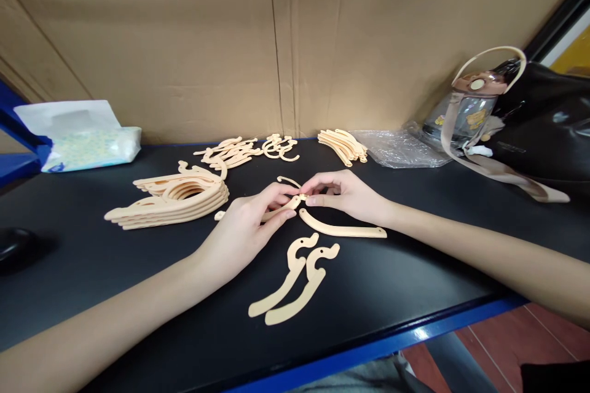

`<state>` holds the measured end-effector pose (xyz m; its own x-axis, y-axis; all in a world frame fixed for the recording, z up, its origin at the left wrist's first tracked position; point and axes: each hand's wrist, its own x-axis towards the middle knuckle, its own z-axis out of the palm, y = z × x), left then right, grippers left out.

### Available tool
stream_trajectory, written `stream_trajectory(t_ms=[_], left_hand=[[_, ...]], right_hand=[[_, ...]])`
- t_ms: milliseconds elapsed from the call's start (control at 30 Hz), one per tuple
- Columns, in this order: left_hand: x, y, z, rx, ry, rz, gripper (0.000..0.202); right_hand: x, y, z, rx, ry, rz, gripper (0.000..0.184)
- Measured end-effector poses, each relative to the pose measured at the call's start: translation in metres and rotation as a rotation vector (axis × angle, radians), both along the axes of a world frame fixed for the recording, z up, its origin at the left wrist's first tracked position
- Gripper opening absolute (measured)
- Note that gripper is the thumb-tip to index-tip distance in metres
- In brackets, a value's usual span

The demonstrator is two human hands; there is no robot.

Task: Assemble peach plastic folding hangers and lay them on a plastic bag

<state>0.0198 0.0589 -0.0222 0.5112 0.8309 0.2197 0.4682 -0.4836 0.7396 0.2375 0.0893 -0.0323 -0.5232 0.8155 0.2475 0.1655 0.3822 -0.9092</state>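
Observation:
My left hand [244, 221] is closed around a beige plastic hanger arm [292, 203], holding it just above the black table. The thumb and fingertips of my right hand [343, 193] pinch a small pale piece [303, 197] against that arm's end; its exact shape is mostly hidden. Behind the fingertips shows a thin beige hook [288, 180]; whether it joins the held parts I cannot tell. A curved beige bar [343, 229] with holes at its ends lies below my right hand. Closer to me, two notched hanger arms [276, 299] lie side by side.
Folded beige hangers [170, 212] are stacked at left. Behind are loose notched arms [235, 153], hooks [279, 147] and a bundle of curved bars [341, 146]. Around them are a tissue pack [94, 146], a plastic bag [399, 148], a strapped bottle [465, 113], a black bag [548, 129] and a cardboard wall [207, 43].

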Motion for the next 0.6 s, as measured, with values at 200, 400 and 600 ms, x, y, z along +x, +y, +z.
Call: stream_trajectory(t_ms=[200,400,600], left_hand=[[0.0012,0.0011,0.0015,0.029,0.019,-0.015,0.020],[-0.0001,0.0004,0.0013,0.035,0.017,-0.021,0.022],[0.0006,0.0010,0.0003,0.052,0.020,-0.034,0.020]], right_hand=[[0.0003,-0.0009,0.0000,-0.053,0.029,0.047,0.017],[-0.0002,-0.0009,0.0004,-0.071,0.046,0.069,0.014],[0.0000,0.0000,-0.0010,-0.087,0.050,0.038,0.014]])
